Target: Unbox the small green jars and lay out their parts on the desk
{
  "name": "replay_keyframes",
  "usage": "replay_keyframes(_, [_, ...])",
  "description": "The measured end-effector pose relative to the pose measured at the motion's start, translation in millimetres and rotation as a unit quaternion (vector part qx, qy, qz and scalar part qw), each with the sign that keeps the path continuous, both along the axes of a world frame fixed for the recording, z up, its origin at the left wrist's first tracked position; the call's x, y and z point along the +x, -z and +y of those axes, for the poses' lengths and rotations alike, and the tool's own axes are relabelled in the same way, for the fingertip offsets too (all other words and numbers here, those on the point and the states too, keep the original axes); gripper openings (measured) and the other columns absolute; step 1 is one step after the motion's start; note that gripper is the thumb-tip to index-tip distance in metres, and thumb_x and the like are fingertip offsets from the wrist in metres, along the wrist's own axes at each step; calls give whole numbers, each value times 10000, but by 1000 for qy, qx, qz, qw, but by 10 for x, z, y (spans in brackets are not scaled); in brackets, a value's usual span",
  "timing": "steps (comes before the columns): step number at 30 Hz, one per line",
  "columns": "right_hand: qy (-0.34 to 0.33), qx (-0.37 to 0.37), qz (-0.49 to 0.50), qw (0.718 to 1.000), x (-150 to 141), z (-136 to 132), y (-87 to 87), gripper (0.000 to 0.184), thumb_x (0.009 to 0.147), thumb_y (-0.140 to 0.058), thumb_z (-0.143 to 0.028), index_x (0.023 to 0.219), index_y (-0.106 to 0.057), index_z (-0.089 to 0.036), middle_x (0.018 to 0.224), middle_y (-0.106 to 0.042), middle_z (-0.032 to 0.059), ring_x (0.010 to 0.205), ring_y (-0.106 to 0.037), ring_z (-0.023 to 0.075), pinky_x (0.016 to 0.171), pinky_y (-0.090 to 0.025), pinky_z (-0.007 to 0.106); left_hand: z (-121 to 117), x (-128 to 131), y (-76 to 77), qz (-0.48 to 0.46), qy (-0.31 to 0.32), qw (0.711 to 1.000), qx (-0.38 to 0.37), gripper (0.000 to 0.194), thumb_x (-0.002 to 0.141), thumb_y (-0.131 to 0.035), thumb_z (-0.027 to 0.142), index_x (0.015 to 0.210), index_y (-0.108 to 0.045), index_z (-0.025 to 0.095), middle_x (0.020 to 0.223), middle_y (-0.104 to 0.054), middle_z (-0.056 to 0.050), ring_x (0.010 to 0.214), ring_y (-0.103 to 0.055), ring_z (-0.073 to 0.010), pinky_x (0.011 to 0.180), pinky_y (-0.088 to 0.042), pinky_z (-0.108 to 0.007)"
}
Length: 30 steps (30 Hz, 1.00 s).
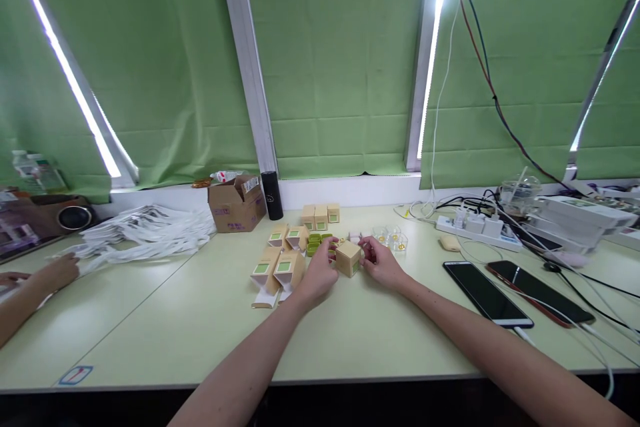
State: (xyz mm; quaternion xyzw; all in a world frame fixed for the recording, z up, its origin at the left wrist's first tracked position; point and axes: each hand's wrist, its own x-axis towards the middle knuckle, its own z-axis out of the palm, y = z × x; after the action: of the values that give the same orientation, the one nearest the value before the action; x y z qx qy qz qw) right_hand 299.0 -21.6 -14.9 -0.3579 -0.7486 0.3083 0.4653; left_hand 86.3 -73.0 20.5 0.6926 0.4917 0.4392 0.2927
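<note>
Green blinds (340, 67) cover the wall behind the table (175, 340). On the left, a pile of white straps (160, 233) lies lengthwise, probably to keep the strands aligned; a co-worker's hand (60, 271) is at its near end. A cardboard box (230, 210) stands at the far side beside a black bottle (271, 195), apparently set back to leave working room. On the right, a power strip (507, 240) lies near the trailing cables. 2 phones, the left phone (487, 293) and the right phone (540, 292), lie flat nearer the person; cords at their near ends suggest placement for charging.

The left hand (320, 273) and right hand (383, 265) oppose each other at the centre. The fingers of each hand are curled, with the fingertips pinching opposite sides of the small box (347, 259). This 2-sided grip appears to steady the small box without covering its top. Whether its base touches the table cannot be told.

Left of the left hand, 2 near cartons (294, 267) have flaps extending toward the near edge, possibly to keep their openings accessible. 2 far cartons (297, 238) stand just behind them. Farther back, 3 upright cartons (321, 217) form a side-by-side row, a compact arrangement. Green pieces (314, 242) sit just beyond the left hand. Clear containers (401, 242) holding yellow contents are grouped beyond the right hand, seemingly within easy reach
</note>
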Motion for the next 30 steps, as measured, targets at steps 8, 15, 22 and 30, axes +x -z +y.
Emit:
replay_keyframes(8, [-59, -68, 58, 994, 78, -96, -14, 539, 746, -720, -293, 1220, -465, -283, 1010, -489, -11, 740, -558, 131, 644, -485, 293, 39, 10, 0, -38, -39, 998, -18, 725, 646, -540, -86, 1312, -502, 197, 1281, -584, -136, 845, -663, -153, 778, -545, -299])
replay_keyframes(15, [-47, -66, 37, 996, 70, -124, -28, 633, 718, -715, -252, 1294, -455, -288, 1155, -473, 36, 867, -587, 155, 679, -522, 306, -22, 30, -62, -20, -61, 998, -10, 664, 641, -566, -71, 1251, -536, 188, 1219, -620, -117, 860, -637, -157, 778, -520, -283])
replay_keyframes(22, [-49, -44, 13, 998, 66, -148, -44, 655, 729, -708, -217, 1330, -458, -288, 1155, -508, 52, 976, -586, 200, 711, -539, 326, -69, 41, -70, 68, -62, 996, -11, 568, 701, -645, 28, 1228, -524, 203, 990, -669, -64, 955, -630, -232, 813, -487, -326])
replay_keyframes(30, [-43, -28, -31, 998, 46, -233, -102, 691, 773, -730, -262, 1400, -441, -282, 1210, -534, 85, 1097, -562, 250, 748, -552, 355, -106, 34, -100, 98, -84, 992, 6, 521, 698, -656, 37, 1172, -536, 214, 939, -656, -48, 972, -630, -250, 809, -459, -325])
